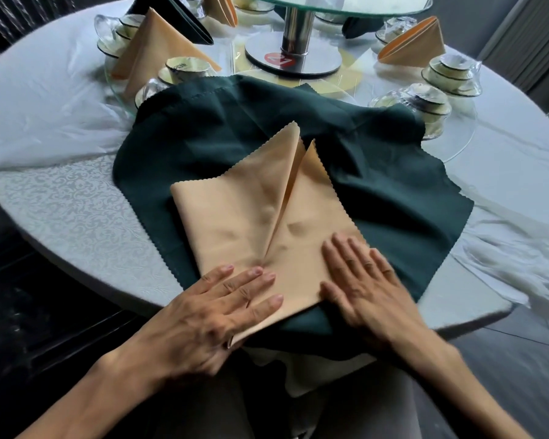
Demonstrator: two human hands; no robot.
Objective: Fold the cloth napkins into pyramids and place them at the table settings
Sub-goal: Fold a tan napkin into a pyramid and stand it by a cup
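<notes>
On glass plates [457, 147], stacked cups [431, 104]

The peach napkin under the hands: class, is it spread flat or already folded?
Folded. The peach napkin has two flaps meeting along a centre seam, their pointed tips far from the person, lying flat on a green napkin.

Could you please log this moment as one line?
Fold step | left hand and right hand flat on peach napkin | atop green cloth

folded napkin [260, 213] on spread cloth [377, 172], hands [222, 305] on napkin
</notes>
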